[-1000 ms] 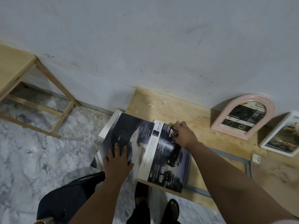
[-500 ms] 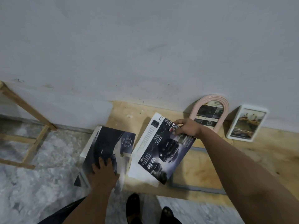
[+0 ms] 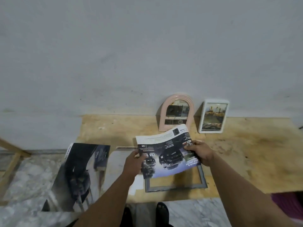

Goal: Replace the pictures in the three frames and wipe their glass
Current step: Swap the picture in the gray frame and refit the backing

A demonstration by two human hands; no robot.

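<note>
I see both hands gripping one car brochure page [image 3: 167,151]: the left hand [image 3: 133,164] curls on its left edge, the right hand [image 3: 200,153] pinches its right edge, seemingly above the grey frame [image 3: 175,185] lying near the tabletop's [image 3: 246,153] front edge.

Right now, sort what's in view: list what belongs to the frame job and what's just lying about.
Belongs to the job:
car brochure page, held by left hand and right hand
grey frame flat on the board
pink arched frame against the wall
white frame against the wall

Lying about:
dark poster
wooden stand
</note>
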